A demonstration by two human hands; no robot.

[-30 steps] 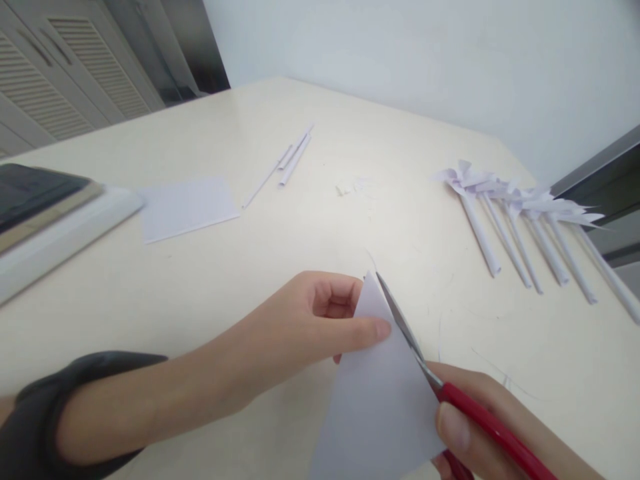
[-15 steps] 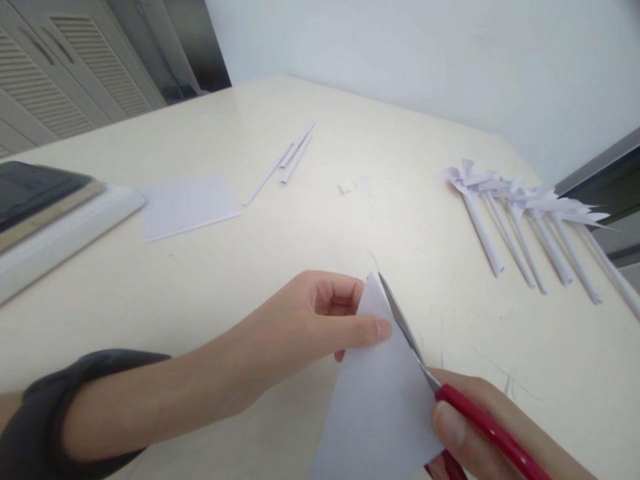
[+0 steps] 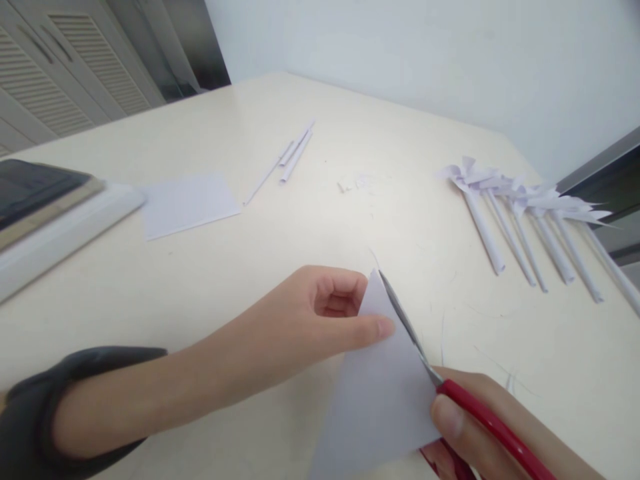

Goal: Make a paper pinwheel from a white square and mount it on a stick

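Observation:
My left hand (image 3: 340, 310) pinches a folded white sheet of paper (image 3: 383, 400) near its pointed top, thumb on the upper face and fingers behind. In my right hand (image 3: 465, 417) is a pair of scissors (image 3: 407, 327) with red handles. Their metal blades lie along the paper's right edge, tips close to its upper corner. A thin curled sliver of paper (image 3: 375, 257) shows just beyond the blade tips. The lower end of the sheet runs out of the picture.
Several paper pinwheels on rolled sticks (image 3: 520, 200) lie in a row at the right. Thin paper rolls (image 3: 296, 157) lie farther back, near small scraps (image 3: 353, 183). At the left are a square paper sheet (image 3: 193, 207) and a dark-screened device (image 3: 40, 193) on a white slab (image 3: 75, 230).
The scissor blades have drawn closer together along the paper's edge. Both hands stay nearly in place, the paper shifting slightly with them.

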